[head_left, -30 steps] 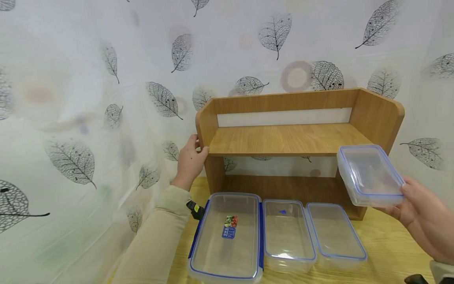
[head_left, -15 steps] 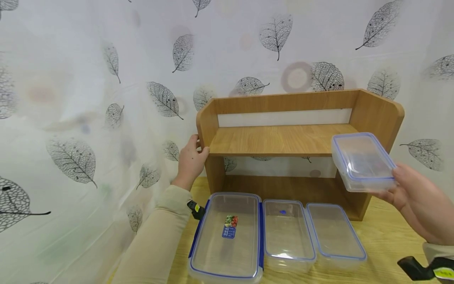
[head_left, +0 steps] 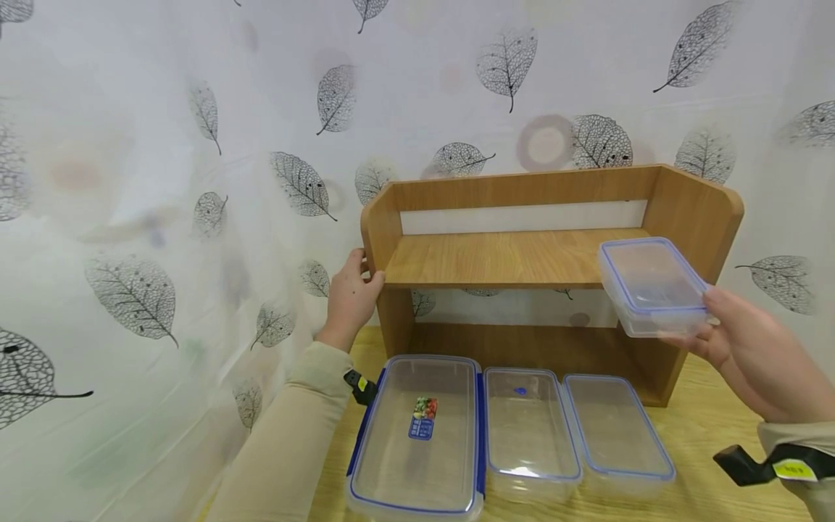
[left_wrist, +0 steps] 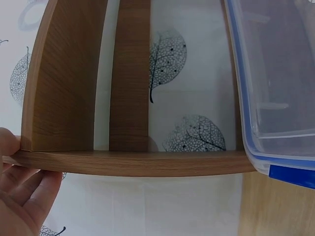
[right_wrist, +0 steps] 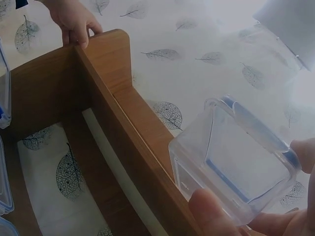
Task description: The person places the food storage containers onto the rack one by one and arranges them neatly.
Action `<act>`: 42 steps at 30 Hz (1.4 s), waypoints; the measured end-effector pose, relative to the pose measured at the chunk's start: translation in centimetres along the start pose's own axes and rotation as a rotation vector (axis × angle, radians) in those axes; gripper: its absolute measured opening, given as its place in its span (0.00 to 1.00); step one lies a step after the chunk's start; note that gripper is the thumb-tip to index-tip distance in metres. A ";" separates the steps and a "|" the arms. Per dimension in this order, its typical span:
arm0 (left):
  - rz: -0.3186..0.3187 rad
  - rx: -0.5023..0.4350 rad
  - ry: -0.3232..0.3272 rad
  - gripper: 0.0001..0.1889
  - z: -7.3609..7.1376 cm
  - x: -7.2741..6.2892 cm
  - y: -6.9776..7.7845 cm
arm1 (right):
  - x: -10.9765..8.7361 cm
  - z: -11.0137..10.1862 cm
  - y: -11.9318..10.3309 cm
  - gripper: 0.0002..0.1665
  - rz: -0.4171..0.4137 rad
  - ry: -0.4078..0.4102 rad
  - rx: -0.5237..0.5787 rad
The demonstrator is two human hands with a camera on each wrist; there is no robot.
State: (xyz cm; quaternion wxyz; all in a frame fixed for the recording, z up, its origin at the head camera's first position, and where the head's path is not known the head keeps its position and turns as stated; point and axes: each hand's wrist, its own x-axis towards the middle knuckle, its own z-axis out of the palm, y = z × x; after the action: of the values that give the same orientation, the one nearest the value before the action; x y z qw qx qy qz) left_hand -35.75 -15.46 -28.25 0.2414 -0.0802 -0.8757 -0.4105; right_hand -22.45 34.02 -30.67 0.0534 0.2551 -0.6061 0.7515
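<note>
My right hand [head_left: 750, 351] holds a small clear food container [head_left: 655, 275] with a blue-edged lid. It grips the right end, thumb on the lid's edge and fingers beneath. The container is in front of the right part of the upper board of a two-tier wooden shelf [head_left: 509, 257], slightly tilted. The right wrist view shows the container [right_wrist: 234, 157] close by the shelf's upper board, between thumb and fingers. My left hand [head_left: 349, 297] grips the shelf's left side panel at upper-board height. In the left wrist view, the left hand [left_wrist: 24, 196] has thumb and fingers on opposite faces of the panel.
A large clear container [head_left: 414, 464] with dark blue side clips stands on the table in front of the shelf. Beside it are a middle container [head_left: 531, 435] and a right container [head_left: 620, 428], both lidded. Leaf-patterned sheeting [head_left: 196, 87] hangs behind and to the left.
My right hand has carried the small container up and leftward, closer to the shelf's upper board. The left hand and the containers on the table have stayed in place.
</note>
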 end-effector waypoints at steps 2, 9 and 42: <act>0.000 0.002 0.002 0.24 0.0 0.0 0.0 | 0.2 0.0 0.0 0.26 -0.004 -0.004 0.011; -0.001 0.011 0.007 0.23 0.1 0.1 -0.1 | 0.9 -0.1 -0.2 0.28 0.027 0.015 -0.023; 0.016 0.042 0.018 0.23 0.1 -0.1 -0.1 | 4.7 -0.2 -1.1 0.47 0.232 0.171 -0.365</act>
State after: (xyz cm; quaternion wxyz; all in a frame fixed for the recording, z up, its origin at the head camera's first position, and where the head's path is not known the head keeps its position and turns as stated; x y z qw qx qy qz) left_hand -35.76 -15.42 -28.42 0.2541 -0.0786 -0.8814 -0.3905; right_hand -26.16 33.42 -27.62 0.0631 0.1052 -0.7506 0.6493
